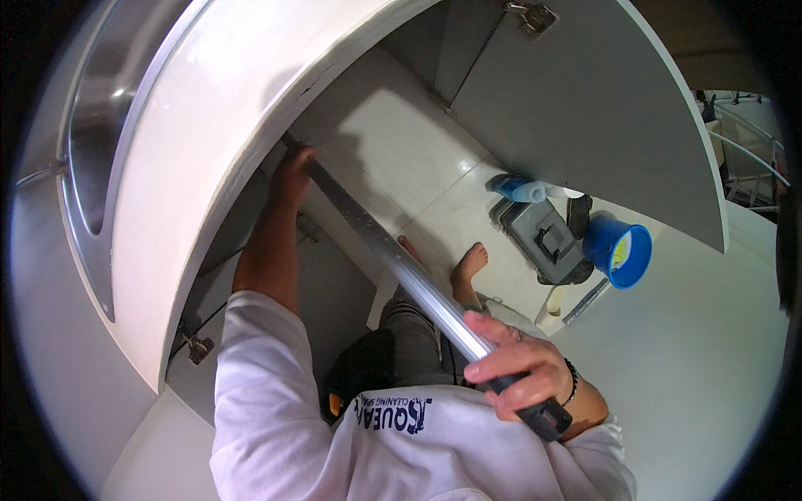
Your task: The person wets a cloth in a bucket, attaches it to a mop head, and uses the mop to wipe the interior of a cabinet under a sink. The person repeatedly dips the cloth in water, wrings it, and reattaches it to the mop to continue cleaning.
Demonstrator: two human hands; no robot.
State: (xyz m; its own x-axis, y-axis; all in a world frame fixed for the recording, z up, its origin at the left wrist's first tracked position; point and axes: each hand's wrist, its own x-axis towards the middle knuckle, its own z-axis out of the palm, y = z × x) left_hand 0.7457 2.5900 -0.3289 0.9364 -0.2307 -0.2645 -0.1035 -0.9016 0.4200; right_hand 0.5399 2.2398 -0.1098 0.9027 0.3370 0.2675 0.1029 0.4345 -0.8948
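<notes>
A long metal tube [401,263] with a black end piece runs diagonally across the view, from the cabinet under the counter to my body. My left hand [297,168] grips its far part beneath the countertop edge, where the far tip is hidden. Near the black end, my right hand [523,369] wraps its fingers around the tube; a dark beaded bracelet circles that wrist. The counter [238,81] above carries a stainless steel sink [103,125] at the left.
Cabinet doors [583,113] stand open at the upper right and lower left. On the tiled floor [413,156] are a grey toolbox [542,238], a blue bucket [633,253] with something yellow inside, and a blue bottle [520,188]. My bare feet are near the toolbox.
</notes>
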